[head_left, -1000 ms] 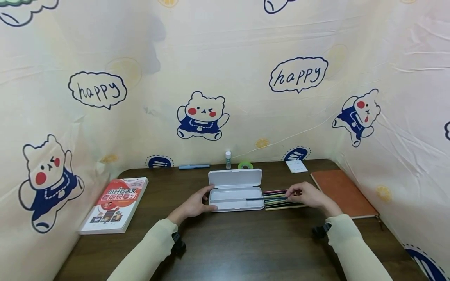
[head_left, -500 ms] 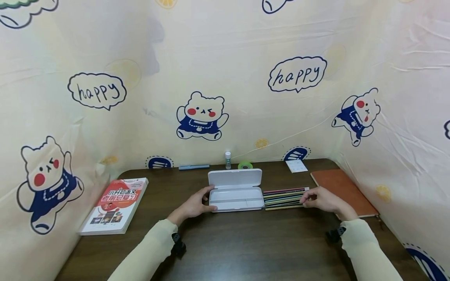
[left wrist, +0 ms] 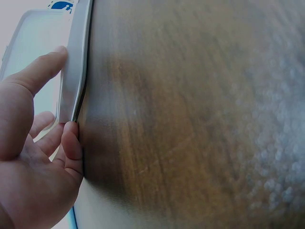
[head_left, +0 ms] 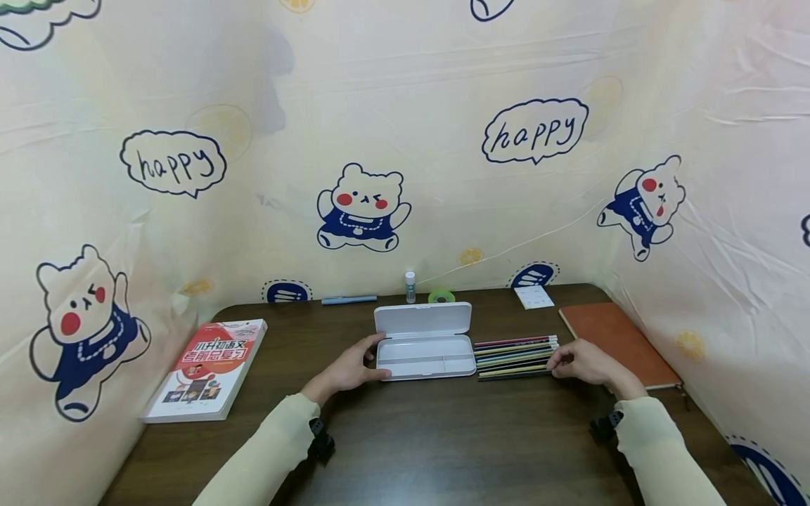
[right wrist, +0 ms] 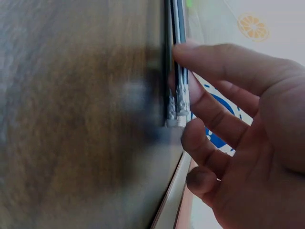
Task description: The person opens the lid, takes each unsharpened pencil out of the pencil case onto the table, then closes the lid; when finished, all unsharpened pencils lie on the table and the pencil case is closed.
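An open white pencil case (head_left: 414,368) lies mid-table, lid (head_left: 422,321) tipped back. My left hand (head_left: 348,367) grips its left end, thumb on the front rim and fingers round the side, as the left wrist view shows too. Right of the case, several pencils (head_left: 512,358) in various colours lie side by side, eraser ends to the right. My right hand (head_left: 585,364) is at those ends. In the right wrist view its thumb and forefinger pinch a dark pencil (right wrist: 179,62) near the metal band, with the other fingers loosely bent.
A red-and-white book (head_left: 205,369) lies at the left, a brown notebook (head_left: 623,344) at the right. Along the back edge are a blue pen (head_left: 349,300), a glue stick (head_left: 410,288), green tape (head_left: 441,297) and a white card (head_left: 534,297).
My right hand has moved right, drawing a pencil back whose tip lay over the case. A dark pencil now lies at the front of the row. My left hand has stayed put.
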The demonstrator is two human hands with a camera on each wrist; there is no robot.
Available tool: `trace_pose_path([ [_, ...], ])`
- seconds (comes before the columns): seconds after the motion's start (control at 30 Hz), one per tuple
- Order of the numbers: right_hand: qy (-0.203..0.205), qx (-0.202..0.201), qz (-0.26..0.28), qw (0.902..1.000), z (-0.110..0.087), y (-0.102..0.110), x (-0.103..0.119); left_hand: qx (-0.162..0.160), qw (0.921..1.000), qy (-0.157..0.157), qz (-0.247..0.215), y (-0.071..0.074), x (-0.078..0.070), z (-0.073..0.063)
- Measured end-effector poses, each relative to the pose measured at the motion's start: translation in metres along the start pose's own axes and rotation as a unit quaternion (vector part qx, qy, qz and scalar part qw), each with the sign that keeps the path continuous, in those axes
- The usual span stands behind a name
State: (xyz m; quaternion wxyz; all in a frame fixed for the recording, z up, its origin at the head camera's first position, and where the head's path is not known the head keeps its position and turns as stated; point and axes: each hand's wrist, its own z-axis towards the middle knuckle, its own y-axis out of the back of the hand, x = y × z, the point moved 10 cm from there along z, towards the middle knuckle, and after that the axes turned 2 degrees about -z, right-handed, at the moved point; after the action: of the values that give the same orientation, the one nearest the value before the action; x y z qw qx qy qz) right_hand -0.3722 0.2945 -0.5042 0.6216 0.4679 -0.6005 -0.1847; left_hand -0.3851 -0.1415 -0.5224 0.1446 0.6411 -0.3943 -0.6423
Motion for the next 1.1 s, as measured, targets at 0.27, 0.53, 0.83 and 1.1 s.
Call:
trace_pose_path([
  [0.27, -0.009, -0.027, -0.033, 0.999, 0.002, 0.005, -0.002, -0.002, 1.0, 0.001, -0.004, 0.0, -0.001, 0.002],
  [0.53, -0.013, -0.037, -0.023, 0.9989, 0.0, 0.005, 0.0, 0.0, 1.0, 0.005, -0.003, -0.001, 0.0, 0.001],
  [0.83, 0.019, -0.049, 0.004, 0.9986, 0.009, 0.007, 0.014, -0.004, 1.0, 0.008, -0.005, 0.0, 0.0, 0.0],
  [1.1, 0.037, -0.049, 0.031, 0.9976, 0.026, 0.003, 0.037, -0.003, 1.0, 0.003, -0.008, 0.0, -0.001, 0.0],
])
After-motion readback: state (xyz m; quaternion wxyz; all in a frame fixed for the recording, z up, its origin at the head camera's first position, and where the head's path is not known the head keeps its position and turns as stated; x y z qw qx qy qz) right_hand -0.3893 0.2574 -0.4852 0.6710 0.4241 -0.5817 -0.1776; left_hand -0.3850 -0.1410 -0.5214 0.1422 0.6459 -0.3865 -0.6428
